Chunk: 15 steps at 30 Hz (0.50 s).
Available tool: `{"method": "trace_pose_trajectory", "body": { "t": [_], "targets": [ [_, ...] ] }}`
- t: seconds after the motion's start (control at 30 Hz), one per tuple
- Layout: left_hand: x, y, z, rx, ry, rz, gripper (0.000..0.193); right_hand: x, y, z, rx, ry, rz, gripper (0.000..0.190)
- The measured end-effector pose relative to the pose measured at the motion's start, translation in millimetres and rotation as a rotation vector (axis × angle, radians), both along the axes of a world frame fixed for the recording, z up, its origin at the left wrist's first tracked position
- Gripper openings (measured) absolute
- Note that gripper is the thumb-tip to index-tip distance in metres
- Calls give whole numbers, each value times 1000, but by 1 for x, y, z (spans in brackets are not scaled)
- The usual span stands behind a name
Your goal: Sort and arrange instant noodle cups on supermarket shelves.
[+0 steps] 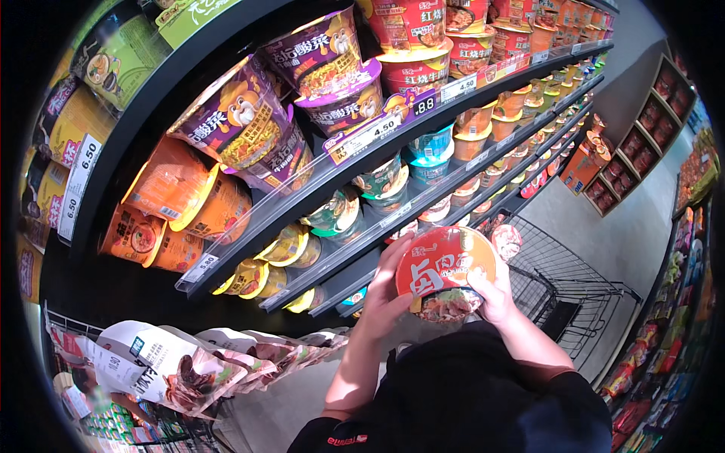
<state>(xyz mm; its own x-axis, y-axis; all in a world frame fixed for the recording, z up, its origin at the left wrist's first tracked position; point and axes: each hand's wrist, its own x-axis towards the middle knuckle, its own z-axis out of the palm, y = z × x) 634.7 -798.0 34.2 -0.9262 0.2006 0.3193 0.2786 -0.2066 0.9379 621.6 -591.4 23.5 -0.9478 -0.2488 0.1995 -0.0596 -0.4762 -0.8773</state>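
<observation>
Both my hands hold an instant noodle bowl [444, 266] with a red and orange lid, tilted so that its printed lid faces me. My left hand [385, 291] grips the bowl's left side, with the thumb near the lower rim. On the right side, my right hand [494, 291] has its fingers at the edge of the lid. Beyond the bowl stands a black wire shopping cart [572, 294]. Shelves of instant noodle bowls lie ahead and to the left, among them purple bowls [241, 116], orange bowls [170, 181] and red bowls [416, 71].
The shelf edge [317, 175] carries price tags and runs from lower left to upper right. Bagged food [164, 362] hangs over a wire rack at lower left. A wooden display rack [645, 130] stands beyond the cart, and shelves of packaged snacks [651, 328] line the right side.
</observation>
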Motion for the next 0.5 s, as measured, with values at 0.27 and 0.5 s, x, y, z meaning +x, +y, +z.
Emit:
{"method": "trace_pose_trajectory", "body": {
  "t": [0.27,0.5],
  "targets": [
    [-3,14,-3,-233,66,17,108,-9,10,6,-53,-1,-21,55],
    [-7,28,-12,-459,-131,11,80,-12,19,6,66,-2,-74,57]
  ]
}}
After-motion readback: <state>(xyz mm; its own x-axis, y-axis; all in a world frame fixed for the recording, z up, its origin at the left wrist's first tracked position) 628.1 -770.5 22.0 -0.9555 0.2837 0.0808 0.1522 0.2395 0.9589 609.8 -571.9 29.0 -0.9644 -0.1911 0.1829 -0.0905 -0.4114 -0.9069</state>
